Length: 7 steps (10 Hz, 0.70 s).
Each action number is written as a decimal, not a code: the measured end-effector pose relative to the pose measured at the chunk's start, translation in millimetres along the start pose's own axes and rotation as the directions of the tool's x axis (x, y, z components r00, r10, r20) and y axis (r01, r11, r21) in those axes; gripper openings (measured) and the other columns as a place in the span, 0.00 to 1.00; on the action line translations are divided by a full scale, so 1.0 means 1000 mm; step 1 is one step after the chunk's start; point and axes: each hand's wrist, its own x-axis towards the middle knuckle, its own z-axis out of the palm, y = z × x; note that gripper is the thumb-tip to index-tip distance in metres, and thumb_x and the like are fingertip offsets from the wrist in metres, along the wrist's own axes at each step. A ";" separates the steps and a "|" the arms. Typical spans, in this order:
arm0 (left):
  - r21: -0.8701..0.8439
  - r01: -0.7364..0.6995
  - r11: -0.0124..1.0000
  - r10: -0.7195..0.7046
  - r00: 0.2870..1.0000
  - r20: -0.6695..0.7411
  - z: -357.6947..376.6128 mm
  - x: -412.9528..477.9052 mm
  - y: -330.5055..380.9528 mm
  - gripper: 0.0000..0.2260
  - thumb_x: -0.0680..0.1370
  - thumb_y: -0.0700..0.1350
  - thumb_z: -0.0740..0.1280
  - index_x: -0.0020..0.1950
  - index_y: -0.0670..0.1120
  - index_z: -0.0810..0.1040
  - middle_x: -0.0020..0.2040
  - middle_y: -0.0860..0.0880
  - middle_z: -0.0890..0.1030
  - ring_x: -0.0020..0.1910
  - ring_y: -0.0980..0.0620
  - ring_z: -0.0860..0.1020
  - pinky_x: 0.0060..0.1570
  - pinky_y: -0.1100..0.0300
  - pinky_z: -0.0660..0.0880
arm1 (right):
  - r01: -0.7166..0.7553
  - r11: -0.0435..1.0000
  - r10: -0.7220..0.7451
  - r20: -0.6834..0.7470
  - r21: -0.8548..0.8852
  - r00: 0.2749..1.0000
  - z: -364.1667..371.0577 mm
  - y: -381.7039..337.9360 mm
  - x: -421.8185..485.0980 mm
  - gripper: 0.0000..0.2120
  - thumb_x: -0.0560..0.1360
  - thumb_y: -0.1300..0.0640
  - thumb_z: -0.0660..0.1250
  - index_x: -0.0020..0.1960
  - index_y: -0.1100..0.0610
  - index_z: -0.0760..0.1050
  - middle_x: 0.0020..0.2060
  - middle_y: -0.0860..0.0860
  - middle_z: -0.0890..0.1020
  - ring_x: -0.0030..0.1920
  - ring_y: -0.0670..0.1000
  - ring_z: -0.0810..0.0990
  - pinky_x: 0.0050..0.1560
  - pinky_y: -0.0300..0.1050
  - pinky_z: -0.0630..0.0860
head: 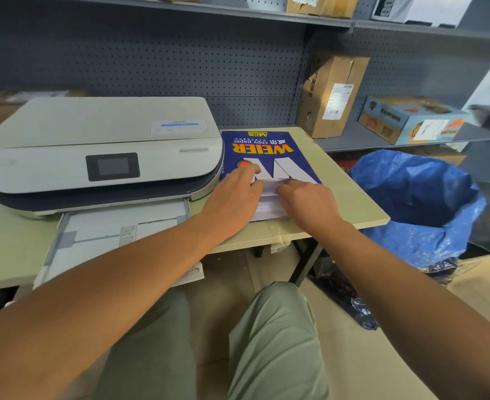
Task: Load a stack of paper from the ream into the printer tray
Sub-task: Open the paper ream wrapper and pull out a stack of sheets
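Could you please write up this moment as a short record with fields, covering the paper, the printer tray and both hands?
ream: blue wrapped pack lying flat on the table, right of the printer
ream state: near end open, white sheets exposed
tray: paper tray pulled out in front of the printer, left of the ream
left hand: resting on the ream's near left part
right hand: on the exposed sheets at the open end
grip: unclear whether either hand has closed on paper
beyond the table: blue bag to the right
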 end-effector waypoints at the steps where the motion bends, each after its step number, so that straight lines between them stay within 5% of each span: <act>1: 0.027 -0.089 0.996 0.091 0.992 -0.088 0.001 -0.011 0.000 0.14 0.82 0.45 0.59 0.64 0.40 0.76 0.68 0.43 0.75 0.67 0.44 0.72 0.59 0.50 0.76 | -0.033 0.999 0.033 0.004 0.016 0.999 0.002 -0.001 -0.007 0.08 0.78 0.60 0.66 0.54 0.53 0.82 0.47 0.53 0.87 0.45 0.59 0.85 0.41 0.52 0.83; 2: -0.064 -0.143 0.988 0.135 0.984 -0.117 -0.006 -0.022 0.005 0.09 0.79 0.41 0.69 0.57 0.39 0.79 0.66 0.40 0.77 0.65 0.40 0.74 0.49 0.45 0.81 | -0.049 0.995 0.049 0.001 0.093 0.999 0.003 0.001 -0.023 0.11 0.75 0.62 0.69 0.56 0.53 0.82 0.46 0.53 0.86 0.44 0.59 0.85 0.41 0.52 0.83; 3: -0.171 -0.121 0.978 0.092 0.981 -0.173 -0.013 -0.030 0.010 0.08 0.79 0.44 0.69 0.56 0.43 0.81 0.66 0.42 0.78 0.67 0.43 0.73 0.54 0.48 0.80 | -0.074 0.982 0.087 -0.071 0.176 0.994 -0.001 0.002 -0.044 0.15 0.74 0.61 0.70 0.59 0.52 0.82 0.46 0.56 0.87 0.41 0.62 0.85 0.37 0.53 0.82; 4: -0.449 0.044 0.893 -0.121 0.982 -0.145 -0.033 -0.041 0.024 0.14 0.80 0.50 0.66 0.63 0.47 0.77 0.69 0.47 0.76 0.69 0.48 0.70 0.62 0.57 0.73 | -0.079 0.943 0.164 -0.242 0.324 0.956 -0.010 0.002 -0.064 0.14 0.76 0.57 0.64 0.58 0.53 0.83 0.46 0.56 0.88 0.39 0.64 0.86 0.35 0.55 0.82; 5: -0.733 0.288 0.616 -0.423 0.906 0.001 -0.048 -0.054 0.037 0.14 0.82 0.51 0.61 0.67 0.52 0.72 0.68 0.51 0.75 0.67 0.53 0.71 0.56 0.68 0.74 | -0.091 0.909 0.225 -0.296 0.408 0.928 -0.025 -0.001 -0.086 0.15 0.77 0.56 0.63 0.60 0.52 0.83 0.49 0.54 0.88 0.43 0.62 0.86 0.39 0.56 0.83; 6: -0.893 0.442 0.085 -0.517 0.786 0.340 -0.062 -0.072 0.057 0.11 0.83 0.50 0.58 0.64 0.56 0.74 0.65 0.55 0.76 0.64 0.56 0.74 0.55 0.69 0.73 | -0.111 0.886 0.288 -0.346 0.451 0.893 -0.039 -0.006 -0.112 0.14 0.78 0.54 0.63 0.60 0.51 0.83 0.51 0.52 0.88 0.46 0.59 0.87 0.42 0.55 0.84; 7: -0.783 0.438 -0.442 -0.381 0.698 0.606 -0.070 -0.089 0.068 0.12 0.83 0.51 0.60 0.65 0.57 0.76 0.64 0.50 0.80 0.63 0.49 0.79 0.65 0.50 0.74 | -0.111 0.868 0.332 -0.399 0.484 0.855 -0.048 -0.013 -0.137 0.16 0.79 0.52 0.61 0.58 0.52 0.84 0.51 0.49 0.89 0.47 0.51 0.85 0.44 0.43 0.78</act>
